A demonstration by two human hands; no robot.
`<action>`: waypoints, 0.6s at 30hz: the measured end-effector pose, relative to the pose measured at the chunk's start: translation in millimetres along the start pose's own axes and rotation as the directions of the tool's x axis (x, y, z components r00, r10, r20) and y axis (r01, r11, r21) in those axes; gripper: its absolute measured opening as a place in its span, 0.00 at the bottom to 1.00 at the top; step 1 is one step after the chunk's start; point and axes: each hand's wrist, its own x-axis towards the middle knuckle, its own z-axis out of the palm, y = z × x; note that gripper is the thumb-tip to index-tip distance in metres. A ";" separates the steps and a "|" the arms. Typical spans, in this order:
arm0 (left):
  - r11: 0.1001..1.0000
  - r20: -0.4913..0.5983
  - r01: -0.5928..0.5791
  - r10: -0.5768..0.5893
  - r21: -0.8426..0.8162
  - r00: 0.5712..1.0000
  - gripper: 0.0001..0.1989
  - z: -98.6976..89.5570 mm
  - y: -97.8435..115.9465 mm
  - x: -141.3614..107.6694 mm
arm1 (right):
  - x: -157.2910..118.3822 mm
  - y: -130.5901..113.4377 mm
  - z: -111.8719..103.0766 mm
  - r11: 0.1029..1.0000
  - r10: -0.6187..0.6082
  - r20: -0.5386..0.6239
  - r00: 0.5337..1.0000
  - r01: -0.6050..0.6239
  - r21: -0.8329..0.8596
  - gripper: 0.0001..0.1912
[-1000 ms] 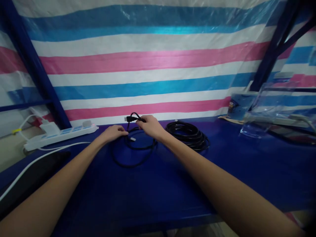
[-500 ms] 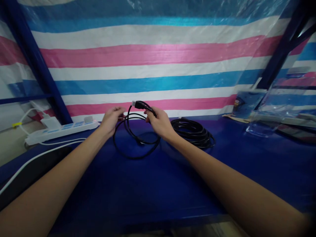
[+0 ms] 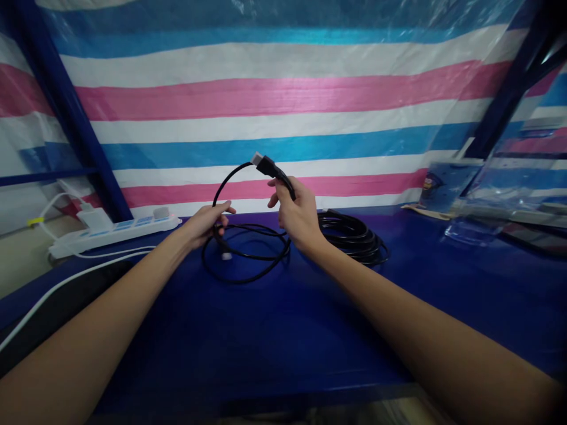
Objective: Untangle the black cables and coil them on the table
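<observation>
A black cable [image 3: 248,281] lies in loose loops on the blue table [image 3: 266,336], part of it raised between my hands. My right hand [image 3: 299,212] grips it just behind one plug [image 3: 266,165], whose metal tip points up and left. At the left side of the loops, my left hand [image 3: 208,223] is closed on the cable, thumb stretched to the right. The other plug [image 3: 226,255] hangs below my left fingers. Partly behind my right wrist lies a second, thicker coil of black cable [image 3: 354,236].
On the left are a white power strip [image 3: 119,231] with plugs, a white cord [image 3: 66,283] and a black flat object [image 3: 75,295]. A blue patterned container [image 3: 447,183] and clear plastic boxes [image 3: 473,230] stand at the right. A striped sheet [image 3: 283,100] hangs behind.
My right hand has moved right and slightly up with the plug. My left hand has moved slightly right and down onto the cable, and the loops have spread, showing the other plug.
</observation>
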 end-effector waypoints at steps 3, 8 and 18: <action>0.996 -0.084 0.024 -0.017 0.088 0.996 0.17 -7.6 5.4 0.1 | 1.9 3.2 -0.9 0.997 0.027 0.112 0.993 -0.019 -0.068 0.12; 0.958 -0.270 0.052 0.026 0.280 0.963 0.12 -23.9 12.0 2.9 | 4.0 11.4 -1.5 0.918 0.201 0.308 0.930 -0.069 -0.390 0.08; 0.962 -0.064 0.150 -0.139 0.228 0.988 0.15 -14.1 4.8 -7.3 | -1.0 25.7 4.3 0.944 0.131 0.435 0.891 0.022 -0.330 0.10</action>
